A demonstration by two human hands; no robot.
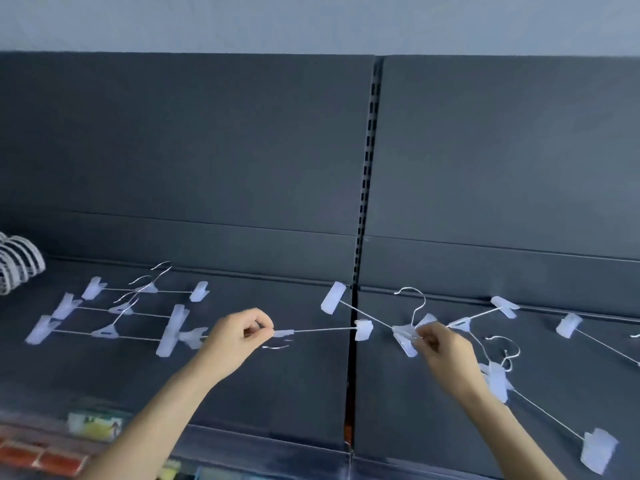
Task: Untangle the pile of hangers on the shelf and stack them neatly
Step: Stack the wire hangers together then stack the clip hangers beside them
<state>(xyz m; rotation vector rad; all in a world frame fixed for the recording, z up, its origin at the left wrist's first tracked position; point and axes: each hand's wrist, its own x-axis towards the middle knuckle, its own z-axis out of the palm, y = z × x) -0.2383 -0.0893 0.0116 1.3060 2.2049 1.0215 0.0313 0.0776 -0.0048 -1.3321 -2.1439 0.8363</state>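
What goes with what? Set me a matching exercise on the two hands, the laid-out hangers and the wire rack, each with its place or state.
1 left hand
2 right hand
3 laid-out hangers
4 wire rack

a at the far left edge of the shelf
b pinches one hanger at its middle
c in rows, left on the shelf
d grips a clip in the tangle

Pairs: 1-b, 2-d, 3-c, 4-a.
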